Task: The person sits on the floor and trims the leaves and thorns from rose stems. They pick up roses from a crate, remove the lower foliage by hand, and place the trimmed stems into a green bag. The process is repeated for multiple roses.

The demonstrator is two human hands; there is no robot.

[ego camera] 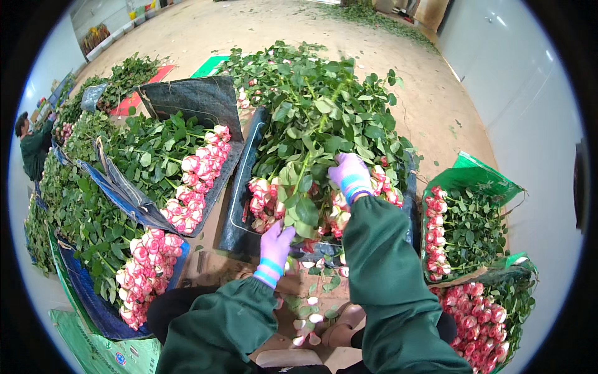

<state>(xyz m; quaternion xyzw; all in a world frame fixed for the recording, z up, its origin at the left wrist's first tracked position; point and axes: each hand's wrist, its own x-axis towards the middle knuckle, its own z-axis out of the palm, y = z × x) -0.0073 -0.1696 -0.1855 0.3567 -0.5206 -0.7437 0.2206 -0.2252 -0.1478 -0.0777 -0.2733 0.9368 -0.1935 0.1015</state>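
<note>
In front of me a large heap of pink-and-white roses with leafy stems (327, 112) lies on a dark woven sheet (238, 210), blooms toward me. My left hand (275, 238), in a lilac glove, is at the lower leaves of a leafy rose stem (303, 173); whether its fingers grip them cannot be made out. Farther up and to the right, my right hand (349, 174), gloved alike, reaches into the foliage just above the blooms. Leaves and blooms hide its fingertips. Rose blooms (265, 198) show to the left of the stem, and others (385, 184) to the right of my right hand.
Bundled roses in dark and blue sheets stand at the left (201, 173), (145, 271). At the right are roses in green sacks (437, 233), (481, 322). Petals (315, 318) litter the floor by my shoe (343, 325). A co-worker (35, 145) is at the far left, near a white wall.
</note>
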